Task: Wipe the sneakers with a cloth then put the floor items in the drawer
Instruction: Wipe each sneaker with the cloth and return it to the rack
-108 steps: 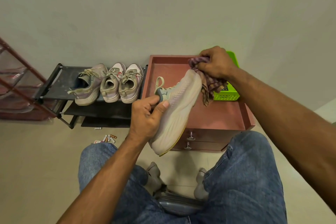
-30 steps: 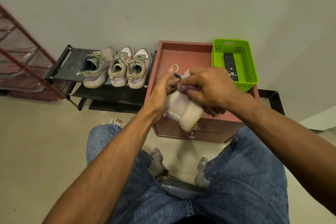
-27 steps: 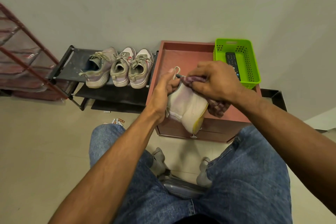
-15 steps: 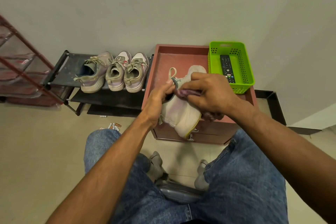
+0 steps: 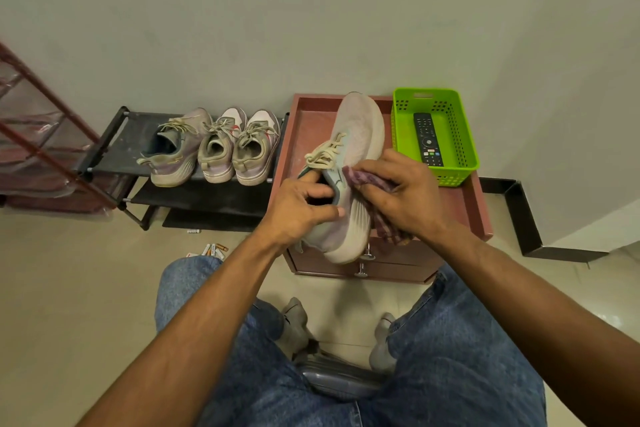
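Where your denim knees fill the bottom of the frame, your left hand [image 5: 299, 210] curls round the heel collar of the sneaker [image 5: 349, 163], thumb outside. Your right hand [image 5: 403, 194] presses the bunched cloth [image 5: 363, 178] against its side, fingers curled over the fabric. The shoe hangs over the front edge of the red cabinet [image 5: 460, 204], above its drawers [image 5: 401, 262]. Small floor items [image 5: 214, 249] lie at centre left (details too small). Three more sneakers [image 5: 214, 146] sit on the black rack [image 5: 114, 139]; the green basket [image 5: 465, 152] holds a remote [image 5: 428, 139].
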